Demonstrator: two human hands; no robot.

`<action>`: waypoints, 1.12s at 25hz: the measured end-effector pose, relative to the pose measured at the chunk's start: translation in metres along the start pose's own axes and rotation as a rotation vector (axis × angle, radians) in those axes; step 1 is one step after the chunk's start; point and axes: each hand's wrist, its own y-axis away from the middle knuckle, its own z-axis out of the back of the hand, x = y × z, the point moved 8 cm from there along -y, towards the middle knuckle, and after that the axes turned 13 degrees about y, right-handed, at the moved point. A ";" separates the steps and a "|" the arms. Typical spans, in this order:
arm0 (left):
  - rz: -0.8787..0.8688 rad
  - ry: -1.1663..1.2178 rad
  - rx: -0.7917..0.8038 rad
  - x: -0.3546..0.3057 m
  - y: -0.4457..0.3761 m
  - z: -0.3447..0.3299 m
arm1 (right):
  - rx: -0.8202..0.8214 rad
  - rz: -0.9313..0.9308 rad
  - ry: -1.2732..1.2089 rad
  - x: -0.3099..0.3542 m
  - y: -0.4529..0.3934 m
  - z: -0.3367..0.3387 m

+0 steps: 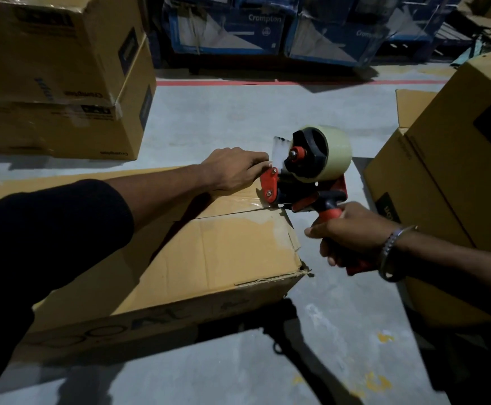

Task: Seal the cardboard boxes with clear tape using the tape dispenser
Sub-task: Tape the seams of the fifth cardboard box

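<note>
Warehouse floor [238, 118]: box [209, 252] lies low w/ dispenser [311, 171] at its seam end, right hand [352, 238] wrapped round handle, left hand [235, 168] pinching tape [281, 154] — slip = crooked strip.

The cardboard box [197, 258] is running off the left edge, and the dark sleeve [42, 247] is covering a chunk of its top. The right hand [352, 238] is wrapping over most of the tape dispenser [311, 176] handle. Lettering on the box's front is sitting in shadow, unreadable. The stacked boxes [57, 74] are looking blurry.
</note>
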 end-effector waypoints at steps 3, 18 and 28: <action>-0.001 -0.002 0.007 -0.001 0.001 0.000 | 0.028 0.006 0.074 0.010 0.009 0.022; -0.052 0.036 -0.017 -0.006 0.001 0.004 | 0.267 -0.153 0.160 -0.039 0.027 0.005; -0.043 0.053 -0.030 -0.003 0.000 0.004 | 0.286 -0.093 -0.024 -0.057 0.019 -0.008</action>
